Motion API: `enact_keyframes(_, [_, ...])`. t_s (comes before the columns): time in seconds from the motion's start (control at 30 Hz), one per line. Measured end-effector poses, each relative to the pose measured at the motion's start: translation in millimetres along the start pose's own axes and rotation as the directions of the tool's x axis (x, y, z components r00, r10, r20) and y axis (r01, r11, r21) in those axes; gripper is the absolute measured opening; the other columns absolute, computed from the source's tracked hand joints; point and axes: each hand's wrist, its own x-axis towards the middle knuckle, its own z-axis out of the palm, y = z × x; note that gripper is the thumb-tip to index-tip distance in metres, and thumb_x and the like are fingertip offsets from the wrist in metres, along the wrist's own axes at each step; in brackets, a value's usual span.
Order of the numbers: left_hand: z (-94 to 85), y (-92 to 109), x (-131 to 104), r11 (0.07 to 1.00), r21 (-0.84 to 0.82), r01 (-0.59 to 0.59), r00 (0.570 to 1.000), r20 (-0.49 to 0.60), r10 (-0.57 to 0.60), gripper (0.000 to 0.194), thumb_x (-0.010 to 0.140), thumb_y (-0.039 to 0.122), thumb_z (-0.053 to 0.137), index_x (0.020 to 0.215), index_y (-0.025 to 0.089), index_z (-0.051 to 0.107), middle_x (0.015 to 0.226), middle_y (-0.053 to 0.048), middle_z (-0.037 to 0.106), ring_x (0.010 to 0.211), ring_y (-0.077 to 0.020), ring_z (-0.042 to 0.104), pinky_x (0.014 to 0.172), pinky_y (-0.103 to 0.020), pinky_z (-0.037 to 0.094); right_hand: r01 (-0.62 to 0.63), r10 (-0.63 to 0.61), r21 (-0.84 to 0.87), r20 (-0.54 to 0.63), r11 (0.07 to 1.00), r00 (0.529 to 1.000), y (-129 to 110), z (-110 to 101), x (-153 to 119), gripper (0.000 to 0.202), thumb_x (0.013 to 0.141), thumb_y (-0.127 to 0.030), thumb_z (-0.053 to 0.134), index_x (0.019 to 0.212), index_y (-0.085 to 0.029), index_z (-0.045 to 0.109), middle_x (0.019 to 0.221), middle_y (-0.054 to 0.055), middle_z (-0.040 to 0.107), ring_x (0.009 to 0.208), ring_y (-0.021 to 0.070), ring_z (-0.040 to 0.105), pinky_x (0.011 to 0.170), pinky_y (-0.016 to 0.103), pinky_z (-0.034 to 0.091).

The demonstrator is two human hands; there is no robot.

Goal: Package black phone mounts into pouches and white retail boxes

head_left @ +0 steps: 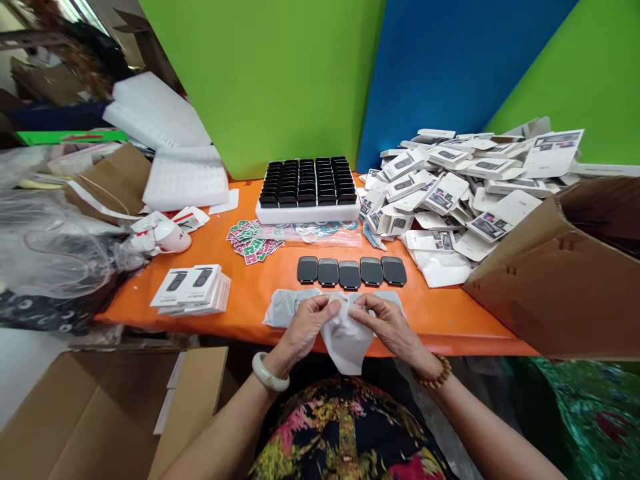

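Between both hands, at the table's front edge, is a thin white pouch. My left hand pinches its upper left edge. The upper right edge is pinched by my right hand. Whether anything lies inside the pouch I cannot tell. Under and beside my hands lie grey items in pale sleeves, partly hidden. Just beyond them, several flat black devices stand in a row on the orange table.
A white foam tray of black devices stands at the back. Left are stacked white boxes and a scatter of stickers. Right are a heap of flattened boxes and a cardboard carton. An open carton sits lower left.
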Motion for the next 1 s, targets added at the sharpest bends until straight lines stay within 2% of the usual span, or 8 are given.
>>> enact_keyframes(0.13, [-4.9, -1, -1, 0.997, 0.017, -0.08, 0.987, -0.137, 0.082, 0.033, 0.058, 0.041, 0.083, 0.064, 0.012, 0.067, 0.06, 0.001, 0.059, 0.056, -0.0073, 0.046, 0.055, -0.02, 0.034, 0.012, -0.01, 0.064, -0.036, 0.998, 0.999, 3, 0, 3, 0.029, 0.074, -0.046, 0.071, 0.069, -0.018, 0.066, 0.073, 0.001, 0.06, 0.068, 0.0137, 0.05, 0.061, 0.025, 0.038])
enact_keyframes(0.37, [-0.6, -10, -4, 0.957, -0.29, -0.024, 0.982, -0.186, -0.032, 0.041, 0.054, 0.04, 0.086, 0.059, 0.014, 0.055, 0.054, 0.005, 0.053, 0.049, -0.0051, 0.044, 0.051, -0.018, 0.036, -0.195, 0.179, 0.432, 0.078, 0.881, 0.981, 18, 16, 6, 0.04, 0.069, -0.055, 0.073, 0.065, -0.017, 0.059, 0.058, -0.002, 0.054, 0.05, 0.0096, 0.042, 0.049, 0.023, 0.033])
enact_keyframes(0.5, [-2.5, -11, -9, 0.912, -0.41, 0.013, 0.987, -0.14, -0.077, 0.037, 0.059, 0.039, 0.084, 0.073, 0.014, 0.061, 0.063, 0.002, 0.062, 0.056, -0.009, 0.054, 0.059, -0.021, 0.044, -0.272, 0.206, 0.51, 0.183, 0.816, 0.961, 14, 27, 5, 0.041, 0.065, -0.057, 0.075, 0.073, -0.018, 0.063, 0.065, 0.002, 0.061, 0.057, 0.0136, 0.051, 0.057, 0.026, 0.041])
enact_keyframes(0.6, [-16.5, -8, -16, 0.93, -0.354, 0.096, 0.994, -0.023, -0.111, 0.036, 0.066, 0.044, 0.078, 0.073, 0.015, 0.059, 0.061, 0.001, 0.059, 0.052, -0.0082, 0.051, 0.056, -0.022, 0.043, -0.284, 0.178, 0.474, 0.255, 0.833, 0.95, 13, 28, 7, 0.041, 0.068, -0.057, 0.073, 0.074, -0.018, 0.063, 0.067, 0.001, 0.06, 0.059, 0.0131, 0.05, 0.058, 0.026, 0.04])
enact_keyframes(0.7, [-39.6, 1, -23, 0.987, -0.09, 0.13, 0.991, 0.032, -0.127, 0.036, 0.068, 0.047, 0.075, 0.072, 0.016, 0.056, 0.056, 0.005, 0.053, 0.045, -0.0058, 0.043, 0.048, -0.02, 0.037, -0.225, 0.12, 0.335, 0.306, 0.915, 0.944, 13, 23, 18, 0.043, 0.077, -0.058, 0.063, 0.065, -0.018, 0.056, 0.06, -0.002, 0.051, 0.054, 0.0106, 0.043, 0.054, 0.024, 0.036])
enact_keyframes(0.8, [-60.8, 16, -27, 0.955, 0.293, 0.043, 0.999, -0.034, -0.034, 0.031, 0.067, 0.042, 0.074, 0.069, 0.015, 0.059, 0.058, 0.003, 0.053, 0.052, -0.0087, 0.046, 0.053, -0.022, 0.038, 0.026, -0.019, -0.023, 0.271, 0.999, 0.963, 10, 16, 45, 0.034, 0.085, -0.05, 0.057, 0.073, -0.018, 0.058, 0.074, 0.001, 0.058, 0.067, 0.0138, 0.051, 0.062, 0.026, 0.04])
enact_keyframes(0.9, [-71.4, 33, -29, 0.809, 0.585, -0.051, 0.99, -0.077, 0.117, 0.023, 0.071, 0.036, 0.067, 0.064, 0.015, 0.06, 0.064, 0.0, 0.057, 0.063, -0.0125, 0.05, 0.061, -0.025, 0.039, 0.206, -0.115, -0.457, 0.22, 0.865, 0.969, 4, 18, 85, 0.023, 0.084, -0.035, 0.059, 0.1, -0.019, 0.059, 0.104, 0.007, 0.061, 0.092, 0.0198, 0.056, 0.079, 0.031, 0.042])
enact_keyframes(1.0, [-74.2, 46, -33, 0.66, 0.747, -0.073, 0.98, -0.07, 0.188, 0.016, 0.074, 0.03, 0.06, 0.067, 0.016, 0.062, 0.07, -0.001, 0.061, 0.07, -0.015, 0.053, 0.066, -0.026, 0.039, 0.209, -0.054, -0.764, 0.223, 0.611, 0.973, 1, 31, 126, 0.038, 0.078, -0.029, 0.065, 0.111, -0.016, 0.053, 0.117, 0.013, 0.056, 0.106, 0.0261, 0.052, 0.088, 0.037, 0.04])
